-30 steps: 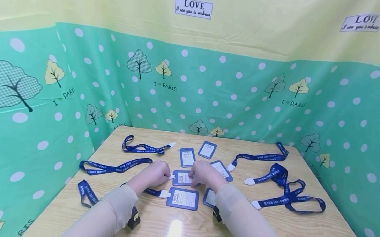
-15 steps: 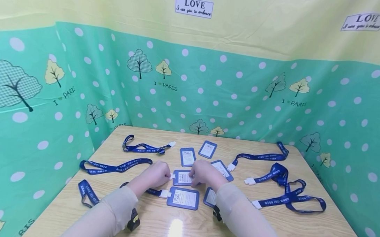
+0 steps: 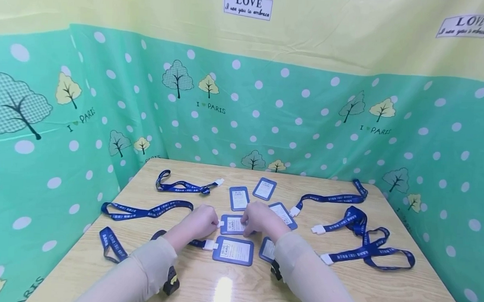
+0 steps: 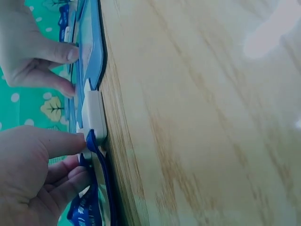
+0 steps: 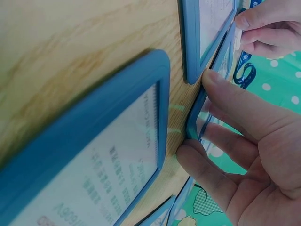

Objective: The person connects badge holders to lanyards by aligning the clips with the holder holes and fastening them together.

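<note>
My left hand (image 3: 199, 220) pinches the small white clip (image 3: 220, 223) at the left end of a blue ID badge holder (image 3: 230, 224). On the holder's right end, my right hand (image 3: 259, 219) grips its edges between thumb and fingers, as the right wrist view shows. That holder lies flat on the table. Just nearer lies a second badge holder (image 3: 233, 251), its white clip (image 3: 209, 245) joined to a dark blue lanyard (image 3: 196, 243). In the left wrist view this nearer clip (image 4: 97, 115) partly hides the one at my left fingertips.
Several more badge holders surround my right hand, among them one at the back (image 3: 264, 189) and one (image 3: 267, 248) partly under my forearm. Loose lanyards lie left (image 3: 148, 212) and right (image 3: 336, 199) on the wooden table (image 3: 261, 294). A patterned curtain (image 3: 235, 124) stands behind.
Both hands keep nearly the same place on the clip and badge holder. The whole head view has shifted slightly; nothing is taken up or let go.
</note>
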Action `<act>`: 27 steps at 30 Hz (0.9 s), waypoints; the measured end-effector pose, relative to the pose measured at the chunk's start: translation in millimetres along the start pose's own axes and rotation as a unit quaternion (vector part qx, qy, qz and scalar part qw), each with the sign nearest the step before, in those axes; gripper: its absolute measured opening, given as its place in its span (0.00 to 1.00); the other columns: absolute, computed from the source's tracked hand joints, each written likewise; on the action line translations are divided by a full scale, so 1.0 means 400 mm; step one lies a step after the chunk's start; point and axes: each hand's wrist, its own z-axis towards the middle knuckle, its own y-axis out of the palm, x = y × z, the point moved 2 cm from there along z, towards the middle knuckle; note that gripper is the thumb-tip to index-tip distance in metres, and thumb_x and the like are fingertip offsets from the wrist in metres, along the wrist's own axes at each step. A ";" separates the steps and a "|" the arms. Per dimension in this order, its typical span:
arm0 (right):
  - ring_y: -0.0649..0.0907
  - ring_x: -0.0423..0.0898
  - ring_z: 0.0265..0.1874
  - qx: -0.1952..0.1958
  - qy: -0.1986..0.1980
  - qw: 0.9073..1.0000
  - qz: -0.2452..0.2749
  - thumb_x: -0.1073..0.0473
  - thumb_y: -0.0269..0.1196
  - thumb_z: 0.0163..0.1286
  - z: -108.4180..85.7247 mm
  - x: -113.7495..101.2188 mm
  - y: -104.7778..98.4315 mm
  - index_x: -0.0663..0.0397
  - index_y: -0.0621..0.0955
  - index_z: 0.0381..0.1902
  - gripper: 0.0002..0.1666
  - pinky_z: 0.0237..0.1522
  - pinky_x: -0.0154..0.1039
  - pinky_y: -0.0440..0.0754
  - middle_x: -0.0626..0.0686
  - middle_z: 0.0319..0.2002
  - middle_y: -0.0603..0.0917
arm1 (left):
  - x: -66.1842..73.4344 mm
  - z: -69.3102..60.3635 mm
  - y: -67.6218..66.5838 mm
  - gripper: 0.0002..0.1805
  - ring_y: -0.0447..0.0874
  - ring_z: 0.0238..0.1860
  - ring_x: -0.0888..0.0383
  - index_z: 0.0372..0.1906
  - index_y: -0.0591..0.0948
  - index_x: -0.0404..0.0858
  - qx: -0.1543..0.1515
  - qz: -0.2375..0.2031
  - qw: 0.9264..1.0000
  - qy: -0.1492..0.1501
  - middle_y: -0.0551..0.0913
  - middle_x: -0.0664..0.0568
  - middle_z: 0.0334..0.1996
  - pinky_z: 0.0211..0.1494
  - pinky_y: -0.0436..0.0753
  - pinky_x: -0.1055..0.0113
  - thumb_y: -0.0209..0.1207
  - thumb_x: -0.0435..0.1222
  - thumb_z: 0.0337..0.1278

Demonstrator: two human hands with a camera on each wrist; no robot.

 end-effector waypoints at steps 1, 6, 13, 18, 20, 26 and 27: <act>0.83 0.39 0.36 0.000 0.000 1.000 0.000 0.53 0.81 0.52 0.001 0.001 -0.001 0.41 0.90 0.48 0.23 0.53 0.45 0.84 0.47 0.48 0.87 | 0.002 0.001 0.000 0.03 0.87 0.45 0.49 0.34 0.92 0.41 0.002 0.000 1.000 0.001 0.89 0.46 0.40 0.52 0.86 0.56 0.69 0.31 0.56; 0.83 0.40 0.36 0.002 0.004 1.000 0.002 0.54 0.81 0.52 -0.004 0.002 -0.005 0.41 0.90 0.48 0.23 0.52 0.45 0.84 0.47 0.48 0.88 | 0.006 0.005 0.001 0.03 0.87 0.46 0.48 0.34 0.91 0.40 0.002 -0.006 1.000 -0.001 0.89 0.45 0.41 0.53 0.86 0.55 0.70 0.31 0.55; 0.81 0.40 0.33 0.007 0.001 1.000 0.012 0.54 0.81 0.52 -0.017 0.005 -0.005 0.43 0.90 0.47 0.22 0.48 0.43 0.84 0.47 0.46 0.88 | 0.000 0.006 0.005 0.03 0.87 0.43 0.52 0.35 0.91 0.40 -0.007 -0.016 1.000 0.000 0.89 0.48 0.39 0.50 0.87 0.59 0.70 0.32 0.55; 0.82 0.39 0.34 0.007 -0.001 1.000 0.013 0.54 0.81 0.52 -0.018 0.009 -0.003 0.42 0.90 0.48 0.23 0.48 0.42 0.83 0.46 0.46 0.87 | -0.002 0.009 -0.006 0.03 0.86 0.42 0.53 0.36 0.91 0.41 -0.016 -0.021 1.000 -0.003 0.89 0.49 0.39 0.50 0.86 0.58 0.70 0.33 0.57; 0.81 0.39 0.35 0.006 0.000 1.000 0.014 0.52 0.81 0.52 -0.018 0.012 -0.001 0.41 0.90 0.48 0.23 0.48 0.42 0.83 0.46 0.47 0.87 | -0.005 0.012 -0.010 0.03 0.86 0.44 0.52 0.36 0.91 0.42 -0.020 -0.023 0.999 -0.011 0.89 0.49 0.41 0.52 0.86 0.56 0.70 0.33 0.58; 0.81 0.40 0.37 0.009 -0.020 1.000 0.005 0.51 0.80 0.55 -0.022 0.011 0.003 0.42 0.89 0.50 0.23 0.48 0.41 0.83 0.47 0.50 0.87 | -0.014 0.019 -0.017 0.04 0.86 0.48 0.51 0.38 0.91 0.44 -0.034 -0.022 0.999 -0.036 0.89 0.50 0.43 0.56 0.84 0.53 0.70 0.35 0.60; 0.81 0.40 0.38 0.010 -0.022 1.000 0.004 0.51 0.80 0.55 -0.023 0.010 0.002 0.42 0.89 0.51 0.24 0.48 0.41 0.83 0.47 0.51 0.87 | -0.015 0.018 -0.018 0.04 0.86 0.48 0.51 0.38 0.91 0.44 -0.034 -0.022 0.999 -0.036 0.89 0.50 0.44 0.57 0.84 0.53 0.70 0.35 0.60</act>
